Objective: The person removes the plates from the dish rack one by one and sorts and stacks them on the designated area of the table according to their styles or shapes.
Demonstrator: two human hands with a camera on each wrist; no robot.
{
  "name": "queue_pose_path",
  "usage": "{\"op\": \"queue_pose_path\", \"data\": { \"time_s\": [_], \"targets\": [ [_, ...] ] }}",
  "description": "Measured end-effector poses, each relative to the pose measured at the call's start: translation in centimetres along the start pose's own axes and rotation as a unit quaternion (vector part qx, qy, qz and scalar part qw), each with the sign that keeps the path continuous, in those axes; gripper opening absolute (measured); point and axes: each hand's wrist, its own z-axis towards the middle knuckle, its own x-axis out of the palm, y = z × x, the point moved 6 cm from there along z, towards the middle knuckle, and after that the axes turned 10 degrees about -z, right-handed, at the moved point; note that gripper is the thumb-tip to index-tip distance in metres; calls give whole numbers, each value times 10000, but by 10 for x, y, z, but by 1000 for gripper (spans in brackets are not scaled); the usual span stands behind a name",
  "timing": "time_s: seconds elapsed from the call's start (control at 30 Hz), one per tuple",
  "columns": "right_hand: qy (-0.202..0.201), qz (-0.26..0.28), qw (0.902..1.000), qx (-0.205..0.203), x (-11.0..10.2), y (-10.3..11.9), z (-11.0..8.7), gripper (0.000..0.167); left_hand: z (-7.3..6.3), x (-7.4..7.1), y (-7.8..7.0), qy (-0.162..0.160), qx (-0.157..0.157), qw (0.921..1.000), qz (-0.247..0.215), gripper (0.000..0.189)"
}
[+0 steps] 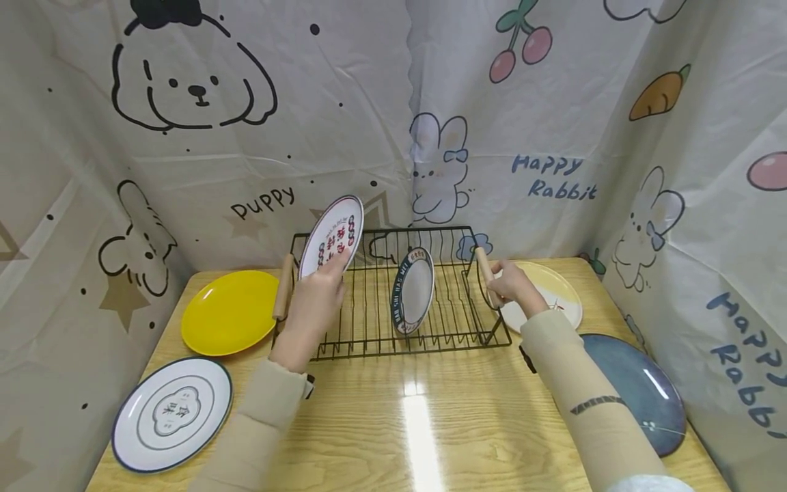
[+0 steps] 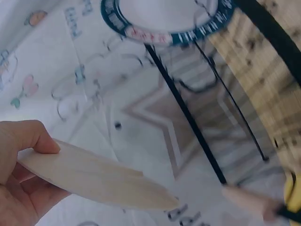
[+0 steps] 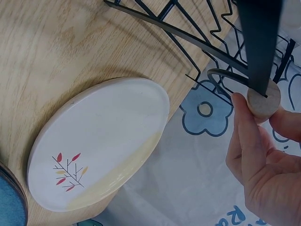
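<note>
My left hand [image 1: 313, 304] pinches a white oval plate [image 1: 332, 236] with red characters, held tilted over the left end of a black wire dish rack [image 1: 369, 348]. In the left wrist view, thumb and fingers clasp that plate [image 2: 94, 176] by its edge. A second plate [image 1: 415, 290], with a dark lettered rim, stands on edge near the rack's middle. On the rack's right side, my right hand [image 1: 513, 283] grips the wooden handle [image 1: 488, 277]. The right wrist view shows fingers and thumb about that handle's round end [image 3: 263, 100].
Left of the rack lie a yellow plate [image 1: 230, 313] and a white plate with a blue rim [image 1: 172, 415]. On the right are a cream and white plate [image 1: 559, 290] and a dark blue plate [image 1: 639, 389]. A printed curtain [image 1: 344, 102] surrounds the wooden table [image 1: 369, 424].
</note>
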Motion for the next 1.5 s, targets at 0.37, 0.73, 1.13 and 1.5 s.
{"op": "queue_pose_path", "data": {
  "time_s": [0.37,0.73,1.13,1.5],
  "targets": [
    [-16,-18,10000,-18,0,-1,1,41,-31,-32,52,-111,-530,9971,532,49],
    [-5,-89,10000,-12,1,-3,3,41,-89,-56,92,-214,-879,9926,814,53],
    [-15,-46,10000,-4,3,-3,2,40,-165,-65,131,-121,-1613,9803,1133,49],
    [-54,-79,9999,-56,1,-3,2,41,-220,-66,151,-30,-2111,9703,1182,47]
  ]
}}
